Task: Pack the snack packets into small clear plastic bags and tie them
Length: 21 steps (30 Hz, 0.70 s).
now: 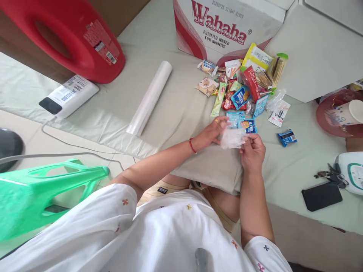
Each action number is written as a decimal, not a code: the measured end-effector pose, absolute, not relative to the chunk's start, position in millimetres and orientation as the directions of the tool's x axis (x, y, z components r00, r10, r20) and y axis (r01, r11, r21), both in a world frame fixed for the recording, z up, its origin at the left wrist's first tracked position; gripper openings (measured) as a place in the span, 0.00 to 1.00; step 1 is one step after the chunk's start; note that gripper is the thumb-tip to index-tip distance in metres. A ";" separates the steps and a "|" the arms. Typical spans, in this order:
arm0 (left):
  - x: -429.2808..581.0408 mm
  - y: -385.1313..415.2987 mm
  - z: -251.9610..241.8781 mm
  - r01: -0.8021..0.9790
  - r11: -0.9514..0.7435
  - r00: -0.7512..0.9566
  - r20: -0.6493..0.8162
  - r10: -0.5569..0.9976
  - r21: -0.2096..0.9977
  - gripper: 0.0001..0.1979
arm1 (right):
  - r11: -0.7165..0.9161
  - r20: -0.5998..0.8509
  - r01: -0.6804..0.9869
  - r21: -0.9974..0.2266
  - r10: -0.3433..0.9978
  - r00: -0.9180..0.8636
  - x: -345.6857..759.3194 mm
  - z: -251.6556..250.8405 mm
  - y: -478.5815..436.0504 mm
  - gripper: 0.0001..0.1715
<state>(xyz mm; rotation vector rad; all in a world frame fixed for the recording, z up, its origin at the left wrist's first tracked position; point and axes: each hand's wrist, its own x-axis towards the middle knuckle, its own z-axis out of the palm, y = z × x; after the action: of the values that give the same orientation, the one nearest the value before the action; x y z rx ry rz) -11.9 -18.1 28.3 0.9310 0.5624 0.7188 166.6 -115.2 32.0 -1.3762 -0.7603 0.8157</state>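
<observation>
Just right of the frame's centre, a person's left hand [209,134] and right hand [253,152] pinch a crumpled clear plastic bag [233,139] at its two sides. Directly above the bag lies a heap of packaged snacks [240,97], in front of a Wahaha carton [224,32]. A white roll [150,98] lies left of centre; a black phone [321,195] rests at lower right.

clr bag [233,139] blurry, red jug [81,26] cropped @ top, stool [24,190] cropped L
</observation>
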 end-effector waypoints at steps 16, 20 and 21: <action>-17.2 -15.7 33.3 -0.325 -0.111 0.324 0.220 0.920 0.939 0.26 | -0.013 -0.140 -0.172 -0.985 0.644 0.752 171.2 87.8 -159.0 0.30; -12.4 -38.7 42.1 -0.193 -0.340 0.578 0.387 0.719 0.920 0.32 | -0.135 -0.154 -0.081 -0.988 0.724 0.673 164.2 96.6 -153.4 0.27; -12.2 -40.7 43.1 -0.167 -0.296 0.624 0.334 0.707 0.940 0.29 | -0.169 -0.173 -0.067 -0.983 0.751 0.638 165.5 99.0 -153.4 0.27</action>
<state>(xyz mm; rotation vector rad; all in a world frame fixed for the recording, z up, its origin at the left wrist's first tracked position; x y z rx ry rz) -12.2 -40.7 43.1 1.6601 0.4507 0.9166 165.5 -153.4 99.0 -1.5866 -0.5820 0.8001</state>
